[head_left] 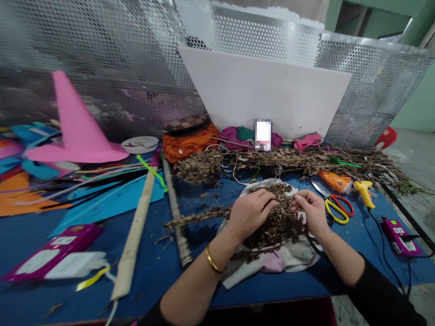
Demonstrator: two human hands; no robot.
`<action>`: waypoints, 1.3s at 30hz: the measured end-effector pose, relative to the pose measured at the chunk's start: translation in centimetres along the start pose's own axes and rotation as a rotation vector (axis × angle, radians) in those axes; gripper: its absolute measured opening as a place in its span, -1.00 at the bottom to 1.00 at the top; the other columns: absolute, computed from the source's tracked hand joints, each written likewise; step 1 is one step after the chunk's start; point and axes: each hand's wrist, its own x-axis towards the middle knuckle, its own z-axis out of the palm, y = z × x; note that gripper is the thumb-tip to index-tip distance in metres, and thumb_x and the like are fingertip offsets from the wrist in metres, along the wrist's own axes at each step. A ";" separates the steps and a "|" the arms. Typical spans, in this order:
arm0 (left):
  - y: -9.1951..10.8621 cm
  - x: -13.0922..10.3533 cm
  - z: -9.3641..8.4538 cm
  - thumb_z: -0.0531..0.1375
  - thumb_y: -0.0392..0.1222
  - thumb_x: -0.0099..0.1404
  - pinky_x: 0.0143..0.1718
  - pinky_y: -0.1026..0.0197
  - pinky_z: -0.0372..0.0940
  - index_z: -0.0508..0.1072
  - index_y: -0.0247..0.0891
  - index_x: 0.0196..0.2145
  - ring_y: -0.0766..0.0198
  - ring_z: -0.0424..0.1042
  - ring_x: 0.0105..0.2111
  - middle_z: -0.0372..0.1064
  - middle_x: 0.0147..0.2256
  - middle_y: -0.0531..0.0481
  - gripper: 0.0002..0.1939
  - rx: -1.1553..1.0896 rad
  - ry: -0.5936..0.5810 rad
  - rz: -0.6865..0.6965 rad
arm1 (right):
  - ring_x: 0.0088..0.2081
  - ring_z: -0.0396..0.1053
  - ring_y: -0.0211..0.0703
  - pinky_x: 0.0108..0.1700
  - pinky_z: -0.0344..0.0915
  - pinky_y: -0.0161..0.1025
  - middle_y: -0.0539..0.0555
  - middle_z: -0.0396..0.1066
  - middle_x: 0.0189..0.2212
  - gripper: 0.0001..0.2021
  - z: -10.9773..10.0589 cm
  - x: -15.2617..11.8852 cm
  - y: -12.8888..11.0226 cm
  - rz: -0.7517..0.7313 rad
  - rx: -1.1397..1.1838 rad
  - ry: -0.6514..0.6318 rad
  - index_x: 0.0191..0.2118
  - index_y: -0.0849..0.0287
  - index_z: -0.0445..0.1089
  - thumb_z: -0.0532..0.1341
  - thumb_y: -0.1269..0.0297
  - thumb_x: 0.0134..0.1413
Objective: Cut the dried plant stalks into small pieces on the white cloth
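My left hand (250,212), with a gold bangle on the wrist, is over a heap of dry brown plant bits (277,228). Its thumb and fingers are pinched together, and what is between them is too small to make out. Facing it from the other side, my right hand (311,212) also has thumb and forefinger pressed together at the heap's edge; its contents are unclear too. Beneath the heap lies a crumpled white cloth (294,257). A dried stalk (200,216) sticks out to the left from under my left hand.
Scissors (336,209) with red and yellow handles lie right of my right hand, near a yellow glue gun (364,192) and a purple power strip (401,237). Dry branches (292,157) line the back. Leftward are a wooden stick (134,237) and a pink pointed hat (76,131).
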 end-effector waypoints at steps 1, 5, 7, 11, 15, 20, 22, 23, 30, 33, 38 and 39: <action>0.0 0.0 0.0 0.05 -0.08 0.28 -0.39 0.30 0.19 0.40 -0.22 -0.34 0.30 0.40 -0.36 0.43 -0.34 0.01 -0.79 -0.008 0.016 -0.021 | -0.57 0.32 -0.31 -0.51 0.22 -0.36 -0.03 0.40 -0.57 -0.77 0.0 0.0 0.0 0.004 0.002 0.005 -0.40 0.20 0.37 0.26 0.12 -0.11; 0.1 0.0 -0.1 0.09 -0.08 0.25 -0.40 0.30 0.20 0.37 -0.24 -0.42 0.31 0.40 -0.38 0.41 -0.38 0.00 -0.80 -0.045 0.036 -0.078 | -0.57 0.33 -0.31 -0.51 0.23 -0.36 -0.03 0.41 -0.57 -0.77 0.0 0.0 0.2 0.006 0.008 -0.002 -0.42 0.20 0.36 0.26 0.12 -0.10; 0.1 0.0 -0.2 0.09 -0.10 0.25 -0.39 0.30 0.21 0.38 -0.24 -0.42 0.31 0.40 -0.37 0.41 -0.38 0.01 -0.81 -0.062 0.021 -0.068 | -0.56 0.33 -0.31 -0.50 0.23 -0.36 -0.03 0.40 -0.57 -0.78 0.0 0.0 0.2 -0.005 0.017 -0.011 -0.43 0.20 0.36 0.25 0.13 -0.09; 0.3 0.1 -0.2 0.05 -0.17 0.28 -0.35 0.31 0.25 0.40 -0.23 -0.36 0.32 0.41 -0.34 0.44 -0.35 0.02 -0.84 -0.091 0.031 -0.058 | -0.56 0.33 -0.33 -0.50 0.22 -0.38 -0.04 0.40 -0.56 -0.79 -0.2 0.2 0.4 -0.003 0.058 -0.025 -0.42 0.20 0.35 0.25 0.14 -0.06; 0.2 -0.1 0.2 0.05 -0.21 0.28 -0.31 0.26 0.28 0.41 -0.24 -0.32 0.29 0.42 -0.34 0.46 -0.34 0.00 -0.84 -0.051 0.187 -0.066 | -0.55 0.35 -0.32 -0.52 0.22 -0.41 -0.03 0.40 -0.55 -0.76 -0.3 0.5 0.8 0.044 0.080 -0.039 -0.42 0.21 0.34 0.27 0.12 -0.09; 0.0 -1.3 -0.2 0.03 -0.36 0.26 -0.11 0.16 0.29 0.39 -0.21 -0.18 0.29 0.42 -0.23 0.46 -0.29 -0.03 -0.78 0.028 0.440 0.198 | -0.56 0.35 -0.31 -0.56 0.22 -0.41 -0.02 0.40 -0.56 -0.68 -0.8 1.2 1.4 0.097 0.112 0.035 -0.43 0.21 0.33 0.31 0.05 -0.20; 0.1 -1.7 -0.7 0.02 -0.38 0.26 -0.05 0.13 0.28 0.37 -0.17 -0.13 0.29 0.41 -0.19 0.46 -0.27 -0.01 -0.73 0.050 0.502 0.321 | -0.56 0.35 -0.30 -0.58 0.22 -0.41 -0.01 0.40 -0.55 -0.66 -1.3 1.8 1.6 0.094 0.105 0.095 -0.43 0.20 0.32 0.31 0.02 -0.23; 0.2 -1.9 -0.9 0.02 -0.38 0.27 -0.03 0.11 0.27 0.35 -0.16 -0.10 0.30 0.41 -0.18 0.46 -0.26 0.00 -0.71 0.061 0.507 0.364 | -0.56 0.35 -0.30 -0.58 0.22 -0.41 0.00 0.41 -0.55 -0.65 -1.5 2.0 1.7 0.091 0.096 0.118 -0.43 0.20 0.32 0.31 0.01 -0.24; 0.2 -0.8 -0.5 0.00 -0.40 0.27 -0.31 0.23 0.31 0.38 -0.25 -0.10 0.28 0.39 -0.32 0.44 -0.31 -0.05 -0.70 0.159 0.158 0.332 | -0.59 0.33 -0.29 -0.60 0.20 -0.37 0.02 0.42 -0.50 -0.65 -3.0 4.1 2.6 0.109 -0.042 0.159 -0.36 0.20 0.30 0.25 0.02 -0.20; -0.3 -0.2 -0.1 0.01 -0.38 0.26 -0.42 0.25 0.25 0.44 -0.23 -0.19 0.26 0.37 -0.38 0.44 -0.39 -0.04 -0.74 0.212 -0.008 0.192 | -0.58 0.30 -0.27 -0.58 0.16 -0.35 0.00 0.40 -0.47 -0.64 -3.7 4.4 1.7 0.065 -0.198 0.162 -0.24 0.18 0.31 0.27 0.15 -0.22; -1.2 0.0 0.0 0.07 -0.24 0.25 -0.44 0.29 0.19 0.49 -0.16 -0.32 0.29 0.39 -0.39 0.46 -0.41 0.03 -0.81 0.132 -0.062 0.012 | -0.36 0.34 -0.17 -0.38 0.16 -0.32 0.08 0.38 -0.36 -0.78 -5.5 1.2 -2.0 -0.329 -1.186 -0.023 -0.19 0.14 0.34 0.15 0.34 -0.04; -1.4 0.0 0.0 0.07 -0.22 0.25 -0.44 0.29 0.18 0.50 -0.16 -0.33 0.29 0.39 -0.39 0.46 -0.41 0.03 -0.81 0.123 -0.057 -0.009 | -0.38 0.34 -0.17 -0.39 0.15 -0.32 0.07 0.38 -0.38 -0.82 -6.0 0.1 -2.6 -0.338 -1.326 -0.107 -0.24 0.13 0.34 0.15 0.35 -0.03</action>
